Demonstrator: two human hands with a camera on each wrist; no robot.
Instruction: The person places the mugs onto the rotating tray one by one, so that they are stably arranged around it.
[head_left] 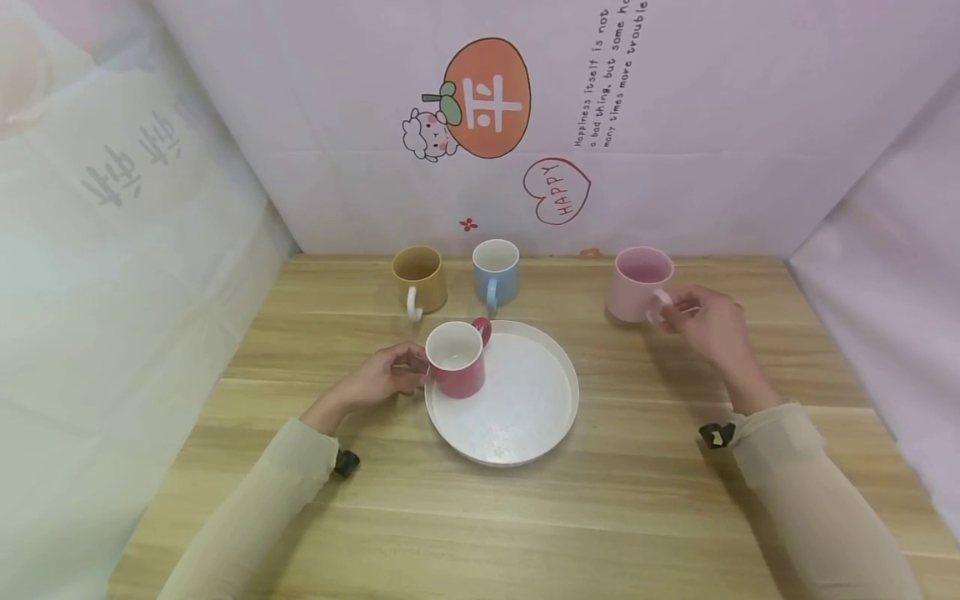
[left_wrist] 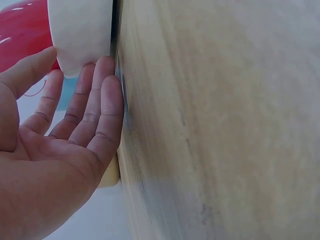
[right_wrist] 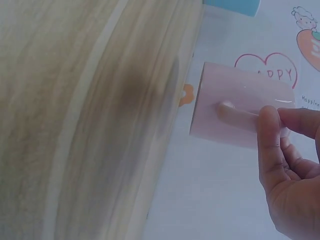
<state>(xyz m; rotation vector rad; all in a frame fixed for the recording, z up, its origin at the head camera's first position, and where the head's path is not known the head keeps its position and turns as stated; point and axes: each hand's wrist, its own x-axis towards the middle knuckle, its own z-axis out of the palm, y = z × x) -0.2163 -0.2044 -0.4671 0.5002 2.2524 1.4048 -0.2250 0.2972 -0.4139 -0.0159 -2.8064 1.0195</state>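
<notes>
A round white tray lies on the wooden table, with a red mug standing at its left side. Beside that mug, my left hand is at the tray's left edge. The left wrist view shows its fingers extended, fingertips at the tray's wall and thumb near the red mug's lower part. At the back right, my right hand pinches the handle of a pink mug between thumb and fingers. In the right wrist view, the pink mug appears slightly off the tabletop, its base facing the table.
Behind the tray stand a yellow-brown mug with a white handle and a light blue mug. A printed cloth hangs along the back edge, and pale cloths flank both sides of the table.
</notes>
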